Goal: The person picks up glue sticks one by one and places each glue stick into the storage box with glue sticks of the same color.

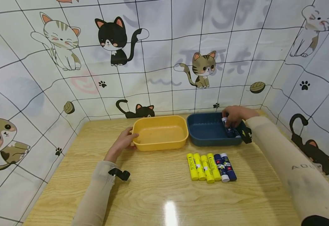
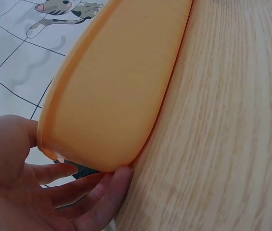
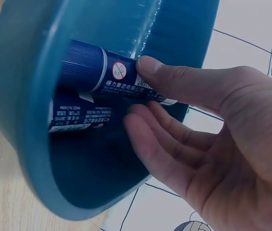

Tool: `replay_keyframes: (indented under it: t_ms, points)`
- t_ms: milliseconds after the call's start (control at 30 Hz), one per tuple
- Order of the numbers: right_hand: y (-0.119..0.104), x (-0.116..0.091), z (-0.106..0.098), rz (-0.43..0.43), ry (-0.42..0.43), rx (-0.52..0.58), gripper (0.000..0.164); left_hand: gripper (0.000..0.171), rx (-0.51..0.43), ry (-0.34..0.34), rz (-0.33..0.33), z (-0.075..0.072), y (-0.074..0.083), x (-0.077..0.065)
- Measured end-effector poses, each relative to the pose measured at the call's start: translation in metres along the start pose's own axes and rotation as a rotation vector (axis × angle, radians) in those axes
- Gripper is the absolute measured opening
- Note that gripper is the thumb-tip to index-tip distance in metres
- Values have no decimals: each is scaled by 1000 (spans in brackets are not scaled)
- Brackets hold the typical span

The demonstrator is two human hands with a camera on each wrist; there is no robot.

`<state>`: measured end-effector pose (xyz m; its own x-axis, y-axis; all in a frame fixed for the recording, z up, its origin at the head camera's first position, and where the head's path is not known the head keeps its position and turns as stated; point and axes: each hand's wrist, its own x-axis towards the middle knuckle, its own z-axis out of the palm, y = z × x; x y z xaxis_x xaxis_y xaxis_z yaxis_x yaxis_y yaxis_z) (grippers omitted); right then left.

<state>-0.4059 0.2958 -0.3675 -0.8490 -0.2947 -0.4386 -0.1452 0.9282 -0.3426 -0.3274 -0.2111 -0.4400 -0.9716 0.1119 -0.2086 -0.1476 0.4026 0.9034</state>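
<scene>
Right hand [image 1: 235, 114]: pinches navy glue stick [image 3: 102, 71], center right; perhaps loosely, could slip.
Left hand [image 1: 124, 138]: grips yellow tray [image 1: 160, 146]; tugging could shift it.

Row of glue sticks [image 1: 214, 166] before right tray [image 1: 205, 129], more sticks [image 3: 83, 70] inside it, left tray [image 1: 160, 132] alongside.

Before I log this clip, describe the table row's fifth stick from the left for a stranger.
On the wooden table, find the blue tray, then the row of sticks in front. Right of the four yellow sticks comes this blue stick. Its white end faces away from the tray; the other blue stick's faces it.
</scene>
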Motion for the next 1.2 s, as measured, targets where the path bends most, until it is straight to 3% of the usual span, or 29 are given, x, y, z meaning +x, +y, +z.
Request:
replay_keyframes:
  t_ms: [400,867,1200]
  points:
    - [2,1,14,48,-66,-33,47,58,4,-4,5,0,-1,-1]
    - [-4,-2,14,31,-111,-43,53,55,1,-5,7,-1,-2,-1]
    - [-10,-4,13,19,-45,-79,51,58,6,3,8,0,-1,-1]
